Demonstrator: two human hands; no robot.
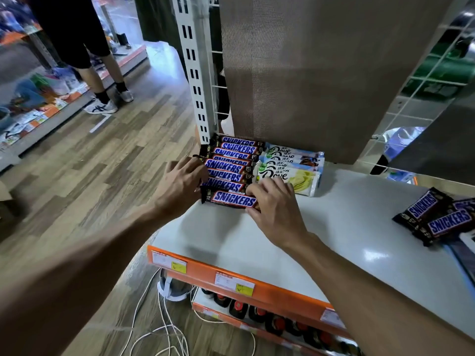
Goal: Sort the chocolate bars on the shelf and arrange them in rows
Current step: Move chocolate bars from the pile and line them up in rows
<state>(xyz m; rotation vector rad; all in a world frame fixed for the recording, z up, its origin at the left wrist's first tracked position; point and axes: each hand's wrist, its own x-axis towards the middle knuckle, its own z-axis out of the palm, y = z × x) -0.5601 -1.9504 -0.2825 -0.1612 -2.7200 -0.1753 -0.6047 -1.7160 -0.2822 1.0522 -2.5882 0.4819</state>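
A row of Snickers bars [231, 160] is seen lined up in the back left corner of a white shop shelf [341, 242], with Dove bars [293, 167] laid just beside it on the right. The frontmost Snickers bar [232, 199] is gripped at its right end by the curled fingers of the right hand [276, 211], while the row's left ends are touched by the extended, open fingers of the left hand [180, 186]. A loose pile of Snickers bars [437, 219] is left well apart at the shelf's right edge. A standing person's legs [100, 73] are seen in the aisle, and white cables [164, 327] on the wooden floor [108, 170]
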